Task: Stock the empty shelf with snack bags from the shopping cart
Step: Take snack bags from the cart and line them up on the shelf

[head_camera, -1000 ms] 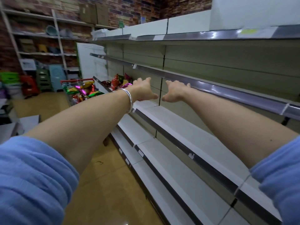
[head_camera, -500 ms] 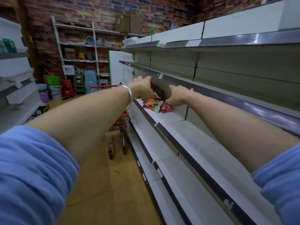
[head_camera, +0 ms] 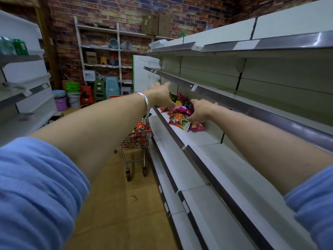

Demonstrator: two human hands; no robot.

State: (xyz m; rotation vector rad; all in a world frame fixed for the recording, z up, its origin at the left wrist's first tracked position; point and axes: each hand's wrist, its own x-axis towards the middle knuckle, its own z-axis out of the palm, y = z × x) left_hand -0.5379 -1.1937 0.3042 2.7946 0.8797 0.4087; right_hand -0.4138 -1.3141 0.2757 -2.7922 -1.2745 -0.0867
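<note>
A pile of snack bags lies at the far end of the white middle shelf [head_camera: 198, 138]: a magenta bag [head_camera: 182, 111], an orange-red bag [head_camera: 179, 121] and a small pink bag [head_camera: 197, 126]. My right hand [head_camera: 202, 110] reaches in under the shelf above, its fingers curled over the magenta bag. My left hand [head_camera: 160, 95], a silver bracelet on its wrist, stretches out over the far side of the pile, with its fingertips down among the bags. The shopping cart [head_camera: 138, 141] stands in the aisle below my left arm and holds more red bags.
The shelf above [head_camera: 252, 109] overhangs the pile with a metal front rail. Lower shelf boards [head_camera: 180, 170] run along the right. Another shelf unit [head_camera: 23, 91] lines the left side. Coloured buckets and stools [head_camera: 86, 94] stand at the back brick wall.
I have come closer to the snack pile. Both hands have dropped from mid-air onto the bags. The cart now sits below my left arm.
</note>
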